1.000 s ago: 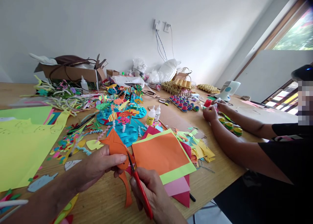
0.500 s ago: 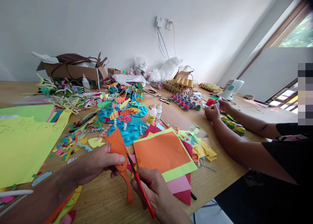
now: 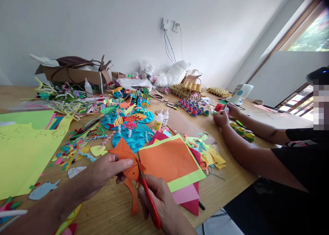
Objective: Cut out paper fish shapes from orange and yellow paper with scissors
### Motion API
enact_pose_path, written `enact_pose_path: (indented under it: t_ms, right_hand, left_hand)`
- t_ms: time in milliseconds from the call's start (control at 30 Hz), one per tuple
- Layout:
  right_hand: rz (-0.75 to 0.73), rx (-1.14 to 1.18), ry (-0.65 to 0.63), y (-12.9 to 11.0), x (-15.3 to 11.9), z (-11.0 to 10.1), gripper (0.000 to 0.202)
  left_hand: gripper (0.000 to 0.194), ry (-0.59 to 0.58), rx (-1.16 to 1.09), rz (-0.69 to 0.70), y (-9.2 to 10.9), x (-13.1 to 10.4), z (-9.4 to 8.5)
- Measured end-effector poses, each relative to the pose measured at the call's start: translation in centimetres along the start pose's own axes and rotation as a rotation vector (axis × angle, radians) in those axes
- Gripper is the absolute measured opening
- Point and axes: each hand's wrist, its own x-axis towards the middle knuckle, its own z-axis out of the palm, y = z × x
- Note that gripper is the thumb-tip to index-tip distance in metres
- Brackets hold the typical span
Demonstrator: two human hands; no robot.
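My left hand (image 3: 109, 168) pinches an orange paper fish (image 3: 123, 151) between thumb and fingers. Pencil lines and a dark eye dot show on its face, and a narrow curved strip (image 3: 133, 197) of the same paper hangs below. In my right hand (image 3: 164, 199) is a pair of scissors (image 3: 151, 204) with red handles. Their dark blades lie against the fish's right edge, and a small orange flap sticks out beyond them. Just right of the scissors lies a stack of coloured sheets with an orange sheet (image 3: 168, 158) on top.
Blue egg-tray bases (image 3: 128, 137) carrying paper fish stand ahead, beside two glue bottles (image 3: 158, 120). Yellow sheets (image 3: 28, 159) cover the left side. Paper scraps (image 3: 212, 156) lie right of the stack. At the right, another person's hands (image 3: 222, 118) handle small pieces.
The scissors have moved up along the fish's right edge, and a small flap now juts out there. My left hand has turned the fish slightly. The view has shifted a little.
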Motion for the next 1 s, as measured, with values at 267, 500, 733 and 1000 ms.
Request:
enact_pose_path:
  t_ms: [267, 500, 733, 1000]
  right_hand:
    - [-0.016, 0.040, -0.001, -0.52, -0.01, 0.11, 0.028]
    - [-0.004, 0.039, -0.005, 0.11, -0.01, 0.14, 0.025]
    - [-0.032, 0.013, 0.007, 0.31, -0.13, -0.01, 0.029]
    - [-0.027, -0.045, -0.003, -0.16, -0.24, -0.23, 0.034]
  left_hand:
    - [0.026, -0.022, 0.021, -0.008, 0.10, 0.01, 0.27]
    - [0.027, -0.008, 0.012, -0.013, 0.09, -0.01, 0.29]
    - [0.024, -0.038, -0.041, -0.011, 0.01, -0.01, 0.21]
    - [0.022, -0.066, -0.078, -0.029, 0.22, -0.12, 0.23]
